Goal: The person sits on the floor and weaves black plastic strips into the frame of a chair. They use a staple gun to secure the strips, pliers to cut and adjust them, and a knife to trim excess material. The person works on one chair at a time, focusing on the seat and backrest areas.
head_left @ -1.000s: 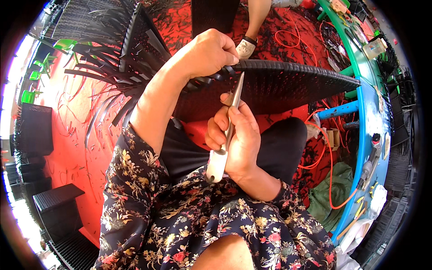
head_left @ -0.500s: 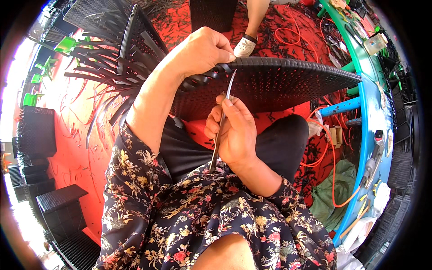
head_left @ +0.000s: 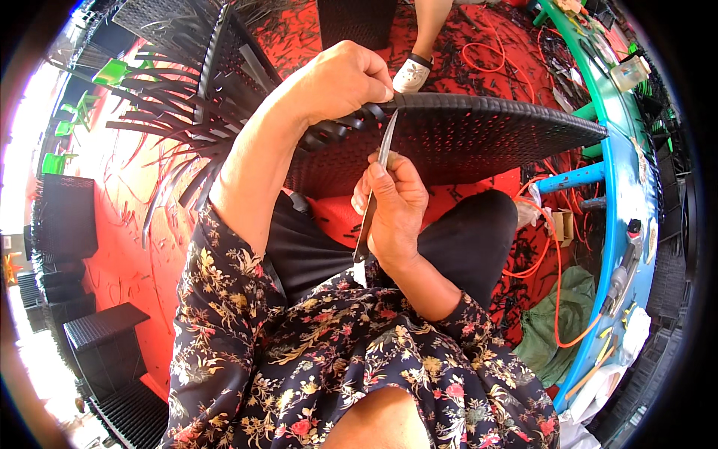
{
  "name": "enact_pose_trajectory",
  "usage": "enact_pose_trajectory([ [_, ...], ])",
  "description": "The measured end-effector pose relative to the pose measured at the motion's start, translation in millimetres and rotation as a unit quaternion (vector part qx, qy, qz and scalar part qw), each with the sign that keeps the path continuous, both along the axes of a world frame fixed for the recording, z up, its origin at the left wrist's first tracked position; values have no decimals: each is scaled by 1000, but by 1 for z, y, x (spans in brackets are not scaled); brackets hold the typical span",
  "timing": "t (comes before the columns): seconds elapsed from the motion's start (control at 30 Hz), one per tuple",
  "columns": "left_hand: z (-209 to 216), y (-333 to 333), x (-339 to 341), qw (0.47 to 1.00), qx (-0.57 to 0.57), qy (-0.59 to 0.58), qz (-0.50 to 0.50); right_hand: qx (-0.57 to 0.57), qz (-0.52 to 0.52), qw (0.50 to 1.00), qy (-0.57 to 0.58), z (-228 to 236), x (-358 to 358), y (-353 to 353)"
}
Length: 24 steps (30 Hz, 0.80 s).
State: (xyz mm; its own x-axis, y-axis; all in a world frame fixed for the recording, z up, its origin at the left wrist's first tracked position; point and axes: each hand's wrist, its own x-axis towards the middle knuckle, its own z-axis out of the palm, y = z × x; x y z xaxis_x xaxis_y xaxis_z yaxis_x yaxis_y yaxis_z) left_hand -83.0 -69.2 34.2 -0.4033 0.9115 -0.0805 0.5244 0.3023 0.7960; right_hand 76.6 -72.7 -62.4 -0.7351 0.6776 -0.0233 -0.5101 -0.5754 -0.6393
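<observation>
Over a red floor (head_left: 120, 247) strewn with dark offcuts, our left hand (head_left: 340, 82) grips the near edge of the black woven panel (head_left: 479, 131), steadying it across our lap. Our right hand (head_left: 393, 206) clasps a thin flat tool (head_left: 374, 187), its tip poked up into that edge, likely to pry strands.

The woven panel (head_left: 464, 138) looks like dark plastic wicker, matt and finely ribbed, with loose flat strips (head_left: 172, 142) at nine o'clock showing a slight sheen. The blade (head_left: 374, 191) is thin bare metal, smooth and dully bright. The sleeves (head_left: 224, 299) are soft printed cloth. The floor (head_left: 127, 232) is matt red, rough with dark offcuts. The table (head_left: 636, 187) at three o'clock is glossy painted blue.
</observation>
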Motion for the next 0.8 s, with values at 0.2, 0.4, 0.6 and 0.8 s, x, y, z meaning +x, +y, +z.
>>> enact_pose_trajectory([
  [0.2,3,0,-1,1000,0,0,-7,62,-10,997,-47,0,0,7],
  [0.4,3,-3,-3,999,2,-30,-14,-79,140,987,12,27,16,22],
  [0.6,-3,-5,-2,999,16,-27,-7,-223,211,951,27,60,17,35],
  [0.8,4,-3,2,1000,0,-7,4,-272,243,928,81,65,30,21],
])
